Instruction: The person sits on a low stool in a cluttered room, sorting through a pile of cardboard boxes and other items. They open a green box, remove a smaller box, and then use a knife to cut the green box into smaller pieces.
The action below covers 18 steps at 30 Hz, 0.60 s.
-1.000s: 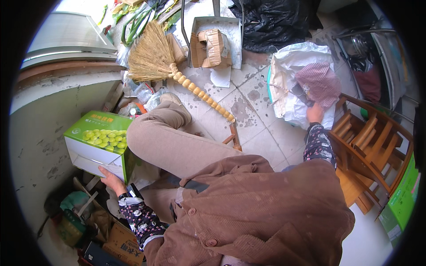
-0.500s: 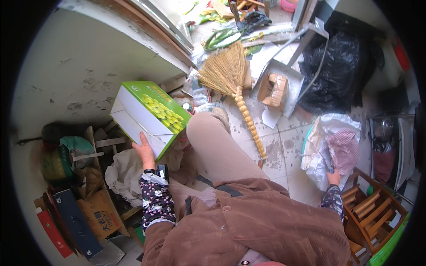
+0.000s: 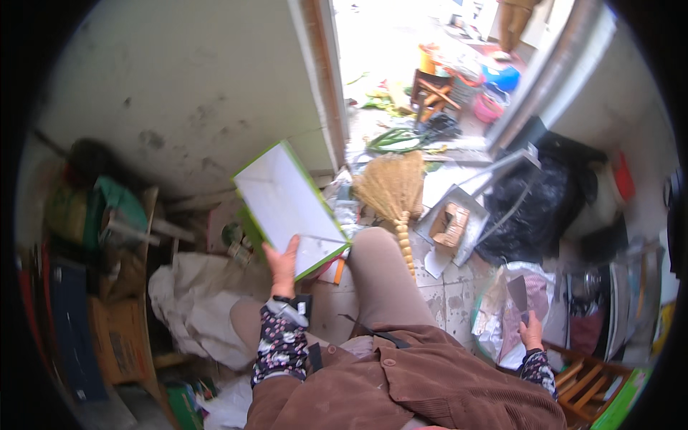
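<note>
My left hand (image 3: 282, 266) grips the lower edge of a green-and-white cardboard box (image 3: 287, 197), thumb and fingers pressed on its white part. The box is tilted beside my knee, its white inside turned up and framed by a green rim. On the far right, my right hand (image 3: 531, 332) is closed round a flat, dark grey blade-like thing (image 3: 517, 292); its exact kind is unclear. That hand is over a white plastic bag (image 3: 490, 315) with a pinkish checked cloth (image 3: 539, 290) in it.
A straw broom (image 3: 390, 188) and a metal dustpan (image 3: 469, 244) holding a small carton (image 3: 451, 223) lie ahead. A black plastic bag (image 3: 530, 208) stands to the right, a wooden stool (image 3: 584, 383) nearer. Pale sacking (image 3: 197, 304) lies left. A person (image 3: 514, 21) stands beyond the doorway.
The view has tilted up toward the doorway. The box has turned, so its printed green face is hidden and its white inside shows. My right hand has raised the grey thing into view.
</note>
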Available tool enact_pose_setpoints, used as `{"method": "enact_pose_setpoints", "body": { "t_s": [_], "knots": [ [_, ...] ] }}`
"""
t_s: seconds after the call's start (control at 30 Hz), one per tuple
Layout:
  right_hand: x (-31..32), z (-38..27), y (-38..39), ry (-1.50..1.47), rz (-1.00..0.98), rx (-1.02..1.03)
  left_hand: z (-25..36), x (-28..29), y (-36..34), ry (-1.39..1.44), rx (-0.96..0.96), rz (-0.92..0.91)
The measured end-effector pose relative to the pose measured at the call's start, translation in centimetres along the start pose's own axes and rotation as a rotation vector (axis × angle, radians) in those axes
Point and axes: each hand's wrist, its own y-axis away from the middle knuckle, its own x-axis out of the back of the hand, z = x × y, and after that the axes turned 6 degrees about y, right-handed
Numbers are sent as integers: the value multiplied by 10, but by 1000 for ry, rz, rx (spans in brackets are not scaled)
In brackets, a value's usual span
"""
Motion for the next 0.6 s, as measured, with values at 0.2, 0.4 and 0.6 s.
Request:
{"method": "enact_pose_setpoints", "body": {
  "t_s": [0.2,0.4,0.6],
  "knots": [
    [59,-285,-70,-677,138,550,-21,-12,4,-157,-180,61],
    [89,-520,-66,-678,-453,822,-24,-22,16,-268,-187,101],
    [32,-637,-61,-401,-58,994,-34,-21,16,-325,-128,136]
  ]
}}
